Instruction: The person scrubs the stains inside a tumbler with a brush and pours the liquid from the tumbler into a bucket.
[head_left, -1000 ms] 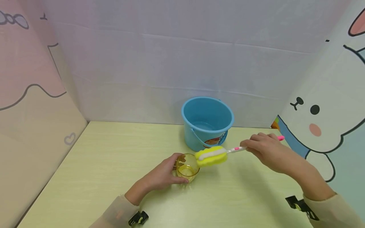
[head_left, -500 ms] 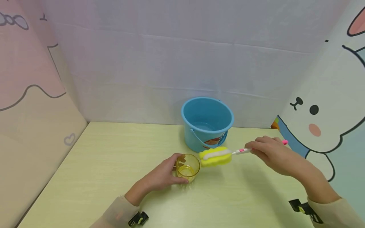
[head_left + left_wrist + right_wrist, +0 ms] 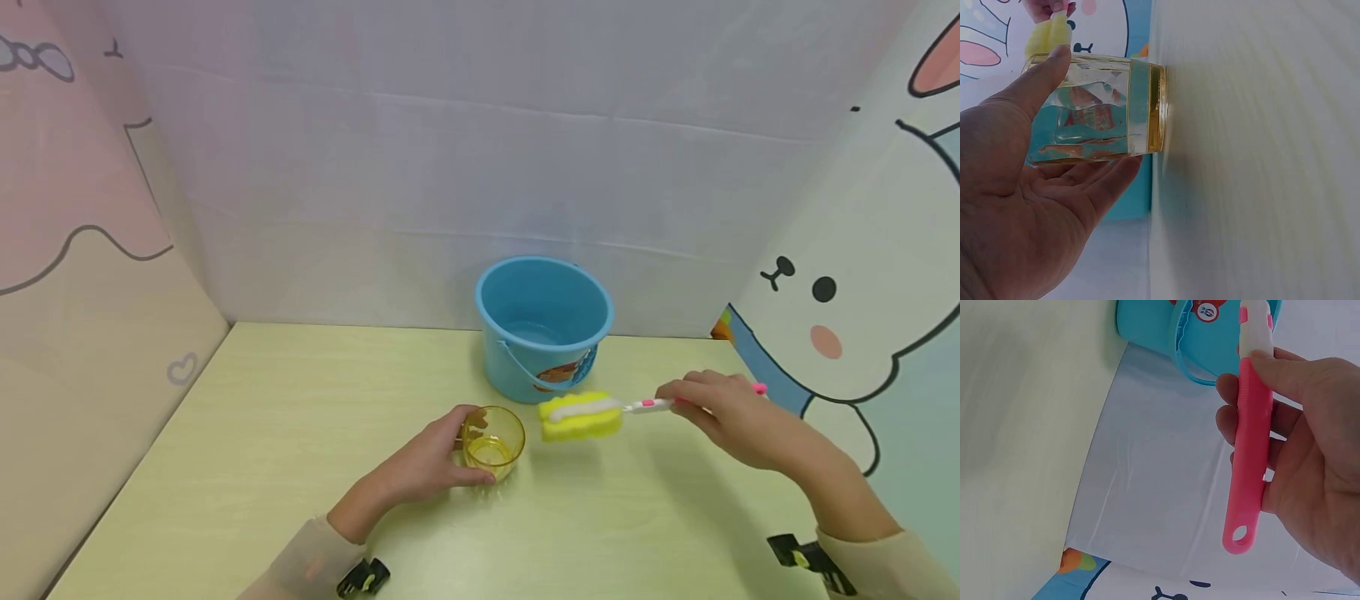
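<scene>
Cup [image 3: 493, 447] stands upright on the worktop [image 3: 322, 387], left hand [image 3: 431, 458] fingers curled round it, before the bucket [image 3: 500, 367] by the back edge. Right hand [image 3: 727, 421] fingers hold the sponge brush [image 3: 600, 414] outside it; both are gripped, whether wiping remains cannot be told.

Cream fabric sleeves [image 3: 892, 567] are worn with angular black wrist mounts [image 3: 363, 577], each showing a small yellow-green marking.
</scene>
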`<state>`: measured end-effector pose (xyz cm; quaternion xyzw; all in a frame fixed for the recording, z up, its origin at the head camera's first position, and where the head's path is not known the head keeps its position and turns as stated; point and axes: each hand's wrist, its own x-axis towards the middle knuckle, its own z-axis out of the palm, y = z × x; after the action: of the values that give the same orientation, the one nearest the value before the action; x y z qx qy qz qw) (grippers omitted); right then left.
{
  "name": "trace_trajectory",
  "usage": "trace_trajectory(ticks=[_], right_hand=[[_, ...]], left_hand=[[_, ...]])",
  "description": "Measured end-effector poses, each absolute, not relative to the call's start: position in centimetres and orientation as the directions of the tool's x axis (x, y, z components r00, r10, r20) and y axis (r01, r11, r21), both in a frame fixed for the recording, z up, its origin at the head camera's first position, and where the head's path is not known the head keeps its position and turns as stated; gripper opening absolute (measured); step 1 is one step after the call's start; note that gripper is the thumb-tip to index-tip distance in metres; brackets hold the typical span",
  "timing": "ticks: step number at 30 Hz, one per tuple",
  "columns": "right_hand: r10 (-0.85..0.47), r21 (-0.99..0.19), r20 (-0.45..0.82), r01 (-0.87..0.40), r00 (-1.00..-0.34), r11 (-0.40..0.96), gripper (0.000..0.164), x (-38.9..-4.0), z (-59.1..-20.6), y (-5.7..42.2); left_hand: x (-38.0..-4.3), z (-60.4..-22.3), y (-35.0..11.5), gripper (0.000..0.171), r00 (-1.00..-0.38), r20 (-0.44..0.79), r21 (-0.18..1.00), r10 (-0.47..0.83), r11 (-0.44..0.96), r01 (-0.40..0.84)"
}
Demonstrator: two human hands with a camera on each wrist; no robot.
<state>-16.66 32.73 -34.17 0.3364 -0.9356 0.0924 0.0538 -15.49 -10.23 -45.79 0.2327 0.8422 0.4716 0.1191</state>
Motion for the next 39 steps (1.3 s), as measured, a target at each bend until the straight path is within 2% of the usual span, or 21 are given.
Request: trace_trajectory(ticks=[10, 24, 39], right_hand=[[-0.582, -0.226, 0.076, -0.583, -0.809, 0.78, 0.028, -17.2, -35.5, 33.8], [-0.557, -0.313, 0.008, -0.531, -0.83, 0.787, 0.027, -17.7, -37.9, 35.0], [-0.582, -0.346, 0.001, -0.546, -0.813, 0.763, 0.024, -18.2, -40.3, 35.7]], left_hand=[[-15.4, -45.7, -10.2, 0.092, -0.864, 0.015, 0.851, 0.504, 0.447, 0.276], [-15.5, -45.8, -10.2, 0.091, -0.866, 0.011, 0.848, 0.499, 0.455, 0.273], [-15.5, -45.8, -10.2, 0.093, -0.867, 0.008, 0.837, 0.499, 0.471, 0.279]])
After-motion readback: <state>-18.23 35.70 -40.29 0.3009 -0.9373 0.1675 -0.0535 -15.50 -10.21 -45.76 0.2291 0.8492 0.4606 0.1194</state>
